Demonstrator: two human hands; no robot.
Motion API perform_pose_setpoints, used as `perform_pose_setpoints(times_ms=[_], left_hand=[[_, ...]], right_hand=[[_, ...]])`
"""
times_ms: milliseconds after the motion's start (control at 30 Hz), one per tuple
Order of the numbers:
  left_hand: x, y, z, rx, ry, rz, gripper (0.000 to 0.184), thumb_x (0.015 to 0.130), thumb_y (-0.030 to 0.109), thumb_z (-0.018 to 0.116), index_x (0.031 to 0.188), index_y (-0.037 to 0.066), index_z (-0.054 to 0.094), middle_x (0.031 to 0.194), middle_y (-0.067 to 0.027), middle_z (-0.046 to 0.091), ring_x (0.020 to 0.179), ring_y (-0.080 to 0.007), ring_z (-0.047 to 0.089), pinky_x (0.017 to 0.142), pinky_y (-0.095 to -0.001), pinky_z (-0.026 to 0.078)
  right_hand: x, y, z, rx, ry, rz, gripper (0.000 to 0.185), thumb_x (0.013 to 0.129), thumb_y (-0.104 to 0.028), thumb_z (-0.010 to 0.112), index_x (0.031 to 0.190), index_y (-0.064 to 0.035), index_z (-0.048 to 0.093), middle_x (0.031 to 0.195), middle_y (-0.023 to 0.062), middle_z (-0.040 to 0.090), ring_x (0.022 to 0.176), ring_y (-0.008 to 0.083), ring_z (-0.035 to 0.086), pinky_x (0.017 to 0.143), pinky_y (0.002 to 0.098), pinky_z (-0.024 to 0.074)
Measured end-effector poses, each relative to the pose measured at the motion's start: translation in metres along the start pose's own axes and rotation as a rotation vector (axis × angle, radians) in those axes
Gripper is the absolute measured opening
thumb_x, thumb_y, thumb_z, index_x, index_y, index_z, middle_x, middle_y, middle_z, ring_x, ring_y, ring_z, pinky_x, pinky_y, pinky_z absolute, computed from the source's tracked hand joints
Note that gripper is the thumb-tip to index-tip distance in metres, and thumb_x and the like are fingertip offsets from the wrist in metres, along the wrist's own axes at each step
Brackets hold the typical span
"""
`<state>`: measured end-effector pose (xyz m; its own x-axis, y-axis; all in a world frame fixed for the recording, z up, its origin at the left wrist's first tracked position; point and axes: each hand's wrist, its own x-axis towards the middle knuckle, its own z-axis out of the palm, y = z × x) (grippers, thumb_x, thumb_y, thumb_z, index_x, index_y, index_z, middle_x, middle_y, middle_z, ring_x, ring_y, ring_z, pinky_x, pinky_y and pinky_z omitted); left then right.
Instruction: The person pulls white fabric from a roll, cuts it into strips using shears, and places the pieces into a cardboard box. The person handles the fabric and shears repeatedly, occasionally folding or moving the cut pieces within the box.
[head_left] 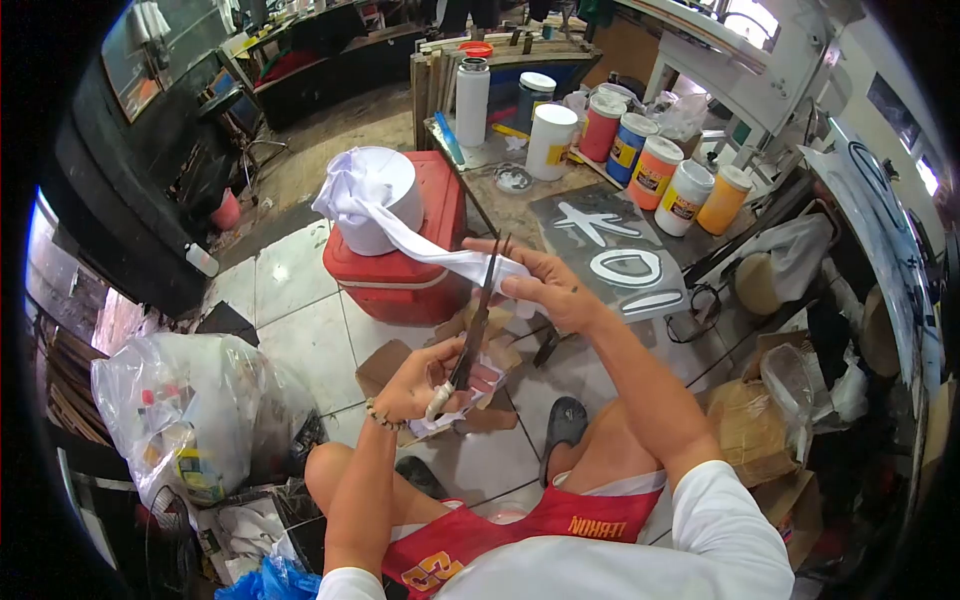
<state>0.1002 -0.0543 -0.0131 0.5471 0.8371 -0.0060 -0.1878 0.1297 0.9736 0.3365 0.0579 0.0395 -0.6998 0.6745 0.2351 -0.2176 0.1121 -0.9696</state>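
Cluttered workshop. Pale square tiles (285, 280) with thin dark joints cover the near floor; farther back, the brown floor (350, 125) looks worn and dirty. On the left rises a dark pillar (130, 210), with bright light beyond it. Right of centre stands a stained surface (488, 187), with wooden boards (432, 90) behind. A white frame (808, 50) fills the far right, beside a small bright opening (928, 177).

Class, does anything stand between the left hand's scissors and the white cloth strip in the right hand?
Nothing visible does: in view, the scissors in the left hand overlap the white cloth strip that the right hand holds; contact is unclear.
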Motion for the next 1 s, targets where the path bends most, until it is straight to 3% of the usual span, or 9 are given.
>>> perform_pose_setpoints(times_ms=[267,367,467,567,633,667,767,867,1000], left_hand=[[0.003,-0.017,0.001,0.008,-0.031,0.211,0.092,0.073,0.017,0.087,0.147,-0.002,0.034,0.131,-0.0224,0.059,0.123,-0.0283,0.059,0.106,-0.0394,0.045],[0.004,-0.015,0.001,0.063,-0.001,0.155,0.089,0.075,0.013,0.085,0.147,-0.001,0.035,0.132,-0.0219,0.058,0.124,-0.0275,0.058,0.107,-0.0395,0.044],[0.003,-0.011,0.003,-0.080,0.024,-0.183,0.085,0.076,0.012,0.084,0.145,-0.001,0.037,0.132,-0.0216,0.058,0.123,-0.0258,0.059,0.106,-0.0388,0.045],[0.009,-0.017,0.008,-0.048,0.059,-0.085,0.079,0.076,0.012,0.083,0.142,-0.001,0.041,0.128,-0.0207,0.061,0.117,-0.0239,0.062,0.097,-0.0351,0.051],[0.014,-0.029,0.007,0.033,0.076,0.278,0.074,0.077,0.012,0.082,0.139,-0.001,0.043,0.124,-0.0201,0.063,0.112,-0.0242,0.065,0.092,-0.0334,0.054],[0.013,-0.032,0.003,0.033,0.078,0.274,0.074,0.077,0.012,0.082,0.139,-0.001,0.043,0.124,-0.0201,0.063,0.112,-0.0242,0.065,0.092,-0.0334,0.054],[0.007,-0.027,-0.002,-0.027,0.011,0.078,0.079,0.077,0.012,0.083,0.142,0.001,0.040,0.127,-0.0207,0.062,0.117,-0.0265,0.062,0.094,-0.0363,0.053],[0.004,-0.002,0.002,-0.040,0.181,-0.187,0.086,0.076,0.013,0.084,0.146,0.003,0.035,0.131,-0.0218,0.059,0.121,-0.0281,0.060,0.098,-0.0402,0.051],[-0.001,-0.010,-0.013,-0.132,0.177,0.179,0.079,0.079,-0.002,0.072,0.148,0.004,0.034,0.130,-0.0176,0.060,0.120,-0.0267,0.061,0.098,-0.0350,0.050]], right_hand=[[0.003,0.020,0.000,-0.040,-0.149,0.089,0.036,0.095,-0.017,0.059,0.125,0.0025,0.060,0.122,0.0140,0.065,0.119,0.0224,0.059,0.107,0.0369,0.0409],[0.004,0.020,-0.004,-0.090,-0.088,0.073,0.035,0.095,-0.018,0.059,0.124,0.0022,0.060,0.121,0.0127,0.066,0.117,0.0203,0.059,0.105,0.0358,0.0416],[0.005,0.015,-0.010,-0.073,-0.003,-0.015,0.035,0.096,-0.020,0.058,0.123,0.0018,0.061,0.119,0.0111,0.066,0.115,0.0180,0.059,0.103,0.0349,0.0420],[0.002,0.016,-0.008,-0.219,-0.026,0.017,0.035,0.097,-0.022,0.055,0.123,0.0010,0.061,0.119,0.0100,0.066,0.114,0.0163,0.059,0.102,0.0340,0.0418],[0.001,0.026,0.000,-0.144,-0.118,0.056,0.034,0.098,-0.022,0.054,0.122,0.0005,0.062,0.118,0.0091,0.066,0.113,0.0154,0.059,0.102,0.0328,0.0421],[0.002,0.029,0.001,-0.139,-0.118,0.057,0.034,0.098,-0.022,0.054,0.122,0.0005,0.062,0.118,0.0091,0.066,0.113,0.0154,0.059,0.102,0.0328,0.0421],[0.006,0.031,0.004,-0.085,-0.072,0.038,0.029,0.096,-0.018,0.056,0.118,-0.0002,0.064,0.115,0.0078,0.067,0.111,0.0147,0.059,0.099,0.0312,0.0428],[0.006,0.037,-0.009,-0.199,-0.078,0.070,0.027,0.095,-0.019,0.058,0.115,-0.0021,0.065,0.112,0.0064,0.067,0.106,0.0146,0.060,0.096,0.0309,0.0438],[0.008,0.044,-0.006,-0.450,-0.069,-0.089,0.025,0.090,-0.016,0.065,0.110,-0.0008,0.067,0.113,0.0084,0.063,0.104,0.0168,0.059,0.091,0.0318,0.0450]])
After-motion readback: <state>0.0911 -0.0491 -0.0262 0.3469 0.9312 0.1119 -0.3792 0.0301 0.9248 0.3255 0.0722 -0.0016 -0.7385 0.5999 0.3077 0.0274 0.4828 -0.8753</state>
